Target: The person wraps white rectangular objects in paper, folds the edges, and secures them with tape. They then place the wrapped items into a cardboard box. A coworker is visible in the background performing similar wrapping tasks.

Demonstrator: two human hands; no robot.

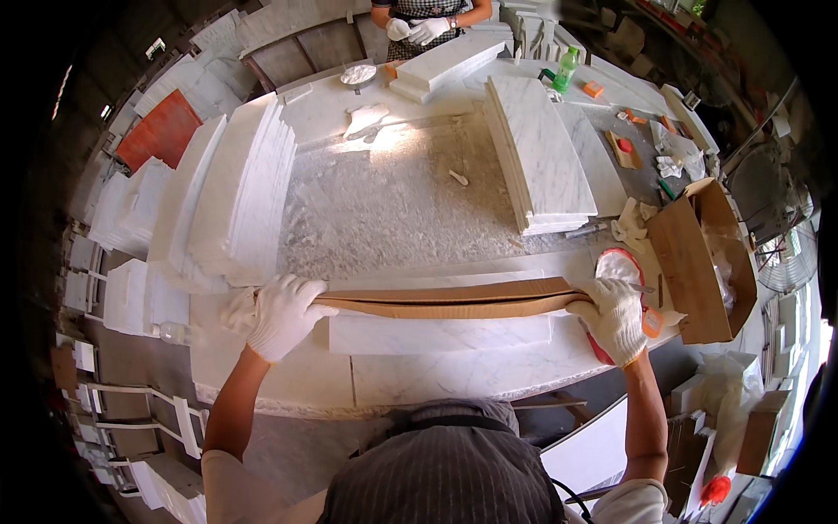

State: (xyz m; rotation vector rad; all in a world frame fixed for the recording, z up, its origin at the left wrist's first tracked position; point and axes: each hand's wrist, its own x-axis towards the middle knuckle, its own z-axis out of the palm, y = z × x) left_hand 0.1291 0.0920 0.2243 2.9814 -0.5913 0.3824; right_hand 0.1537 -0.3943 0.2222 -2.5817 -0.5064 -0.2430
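Note:
A long brown piece of cardboard stretches across in front of me, with a dark gap between its two layers. My left hand, in a white knitted glove, is closed on its left end. In a matching glove, my right hand grips the right end. Beneath the cardboard lies a white marble slab with grey veins, partly hidden by it. Close to my right hand is a red-rimmed bowl of white paste. A crumpled whitish cloth or glove lies beside my left hand.
Stacked marble slabs stand at the left and a pile of slabs at the right of the dusty table. An open cardboard box is at the right edge, and a green bottle farther back. Across the table stands another person in white gloves.

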